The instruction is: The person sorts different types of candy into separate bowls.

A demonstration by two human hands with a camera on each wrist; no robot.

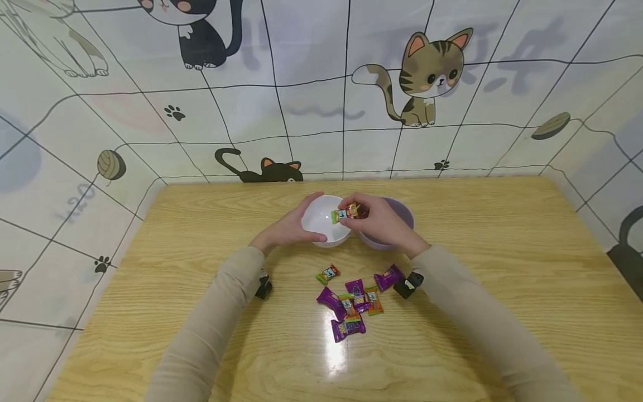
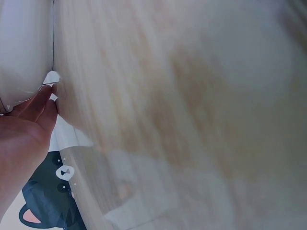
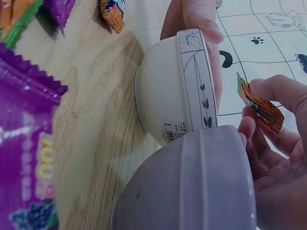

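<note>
My left hand (image 1: 290, 228) holds the white bowl (image 1: 317, 219) from its left side, with the thumb at the near rim and fingers round the far side. Between the thumb and fingers of my right hand (image 1: 378, 221) is a small orange-and-green wrapped candy (image 1: 344, 213), pinched above the right part of the white bowl. The right wrist view shows this wrapper (image 3: 263, 108) above the bowls' rims. Under my right hand stands the lavender bowl (image 1: 402, 215), partly covered by it. In the left wrist view, my left fingers (image 2: 41, 106) touch the white bowl's outside (image 2: 26, 48).
Nearer on the wooden table (image 1: 452, 357) lie several purple candies (image 1: 331, 301) and a few orange-and-green ones (image 1: 374, 300). One orange candy (image 1: 329, 273) sits just in front of the white bowl. A cat-patterned cloth (image 1: 321, 111) rises behind the table.
</note>
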